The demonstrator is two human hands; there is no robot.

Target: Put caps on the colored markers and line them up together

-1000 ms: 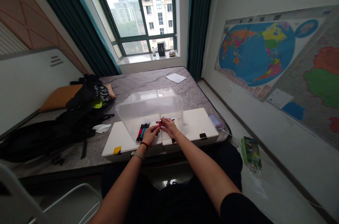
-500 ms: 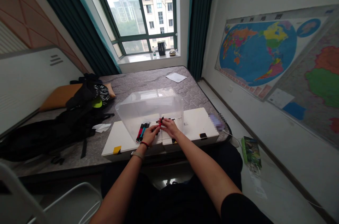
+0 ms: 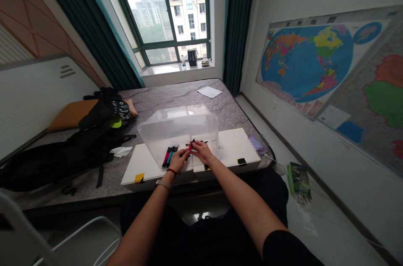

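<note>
Both hands meet over two white boxes (image 3: 233, 142) inside the front of a clear plastic bin (image 3: 176, 125) that lies on its side. My left hand (image 3: 179, 161) pinches the lower end of a small red and black object (image 3: 190, 146), perhaps a pen. The fingers of my right hand (image 3: 202, 151) are closed on its upper, black end. Just left of my left hand, several pens (image 3: 169, 156) in black, red and teal lie side by side. More dark pieces show behind the fingers, too small to make out.
The boxes rest on a grey mattress (image 3: 176, 92). A black bag (image 3: 63, 157) and a white tissue (image 3: 121, 151) lie left, a paper sheet (image 3: 209, 92) at the back. A pixelated item (image 3: 258, 144) with a cable sits right, a green package (image 3: 299, 180) on the floor.
</note>
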